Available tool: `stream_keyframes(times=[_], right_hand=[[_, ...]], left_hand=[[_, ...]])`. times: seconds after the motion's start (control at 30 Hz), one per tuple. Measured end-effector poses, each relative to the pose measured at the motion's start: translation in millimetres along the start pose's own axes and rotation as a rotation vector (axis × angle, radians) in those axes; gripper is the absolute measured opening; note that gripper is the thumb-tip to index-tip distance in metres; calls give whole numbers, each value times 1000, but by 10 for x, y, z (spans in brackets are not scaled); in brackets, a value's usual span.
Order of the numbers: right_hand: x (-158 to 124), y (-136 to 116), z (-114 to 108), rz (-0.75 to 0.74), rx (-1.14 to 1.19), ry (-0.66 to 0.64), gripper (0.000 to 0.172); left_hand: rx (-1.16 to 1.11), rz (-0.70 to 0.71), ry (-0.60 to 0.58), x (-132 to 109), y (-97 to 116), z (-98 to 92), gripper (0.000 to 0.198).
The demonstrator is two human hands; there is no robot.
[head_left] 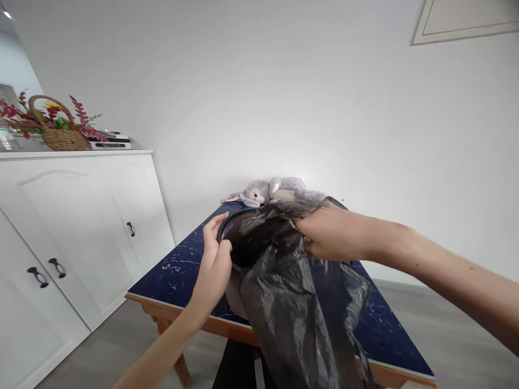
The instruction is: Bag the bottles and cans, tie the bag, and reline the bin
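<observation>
Tilted toward me over the table's near edge is a round trash bin [236,296] with a black rim and a dark inside. My left hand [213,259] grips that rim on its left side, thumb inside and fingers outside. A thin black garbage bag [284,302] drapes over the bin's right part and hangs past the table edge. My right hand [328,232] is closed on the bag's upper edge, at the right of the bin's mouth. Its fingertips are partly hidden by the crumpled plastic. Most of the bin's body is behind the bag.
The blue marbled table [170,273] has a wooden frame. A grey plush rabbit [279,190] lies at its far end against the wall. White cabinets [81,227] stand at left, with a wicker flower basket [64,139] on top.
</observation>
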State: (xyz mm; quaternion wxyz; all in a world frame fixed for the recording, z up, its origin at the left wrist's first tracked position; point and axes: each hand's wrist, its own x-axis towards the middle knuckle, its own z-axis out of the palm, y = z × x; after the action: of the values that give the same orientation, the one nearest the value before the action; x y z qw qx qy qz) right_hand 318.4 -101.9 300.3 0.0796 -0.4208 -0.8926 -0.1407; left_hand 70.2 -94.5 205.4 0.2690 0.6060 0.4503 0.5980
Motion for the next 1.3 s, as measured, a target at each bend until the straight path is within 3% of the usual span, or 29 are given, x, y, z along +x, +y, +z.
stream_keyframes(times=[0.1, 0.33, 0.4, 0.5, 0.57, 0.67, 0.77, 0.9, 1.03, 1.3], right_hand=[[96, 19, -7, 20, -6, 20, 19], [251, 200, 294, 32, 142, 170, 34], [280, 228, 327, 38, 156, 189, 37], [323, 238, 332, 34, 165, 196, 39], [363, 229, 326, 9, 168, 204, 39], [436, 207, 334, -29, 177, 231, 36], [491, 201, 387, -14, 159, 230, 34], [510, 235, 528, 71, 54, 307, 42], [548, 321, 684, 88, 92, 309, 54], [811, 551, 872, 143, 589, 308, 53]], left_hand=[[34, -61, -9, 143, -103, -28, 46], [18, -85, -48, 333, -323, -10, 41], [81, 44, -9, 334, -301, -13, 41], [170, 405, 39, 296, -106, -23, 34], [197, 650, -138, 276, 103, -7, 28], [318, 890, -529, 308, 396, 82, 28], [488, 965, -666, 384, 525, 181, 32], [642, 1003, -588, 400, 462, 125, 47], [711, 1026, -413, 326, 335, -140, 45], [892, 726, -207, 391, 88, -559, 44]])
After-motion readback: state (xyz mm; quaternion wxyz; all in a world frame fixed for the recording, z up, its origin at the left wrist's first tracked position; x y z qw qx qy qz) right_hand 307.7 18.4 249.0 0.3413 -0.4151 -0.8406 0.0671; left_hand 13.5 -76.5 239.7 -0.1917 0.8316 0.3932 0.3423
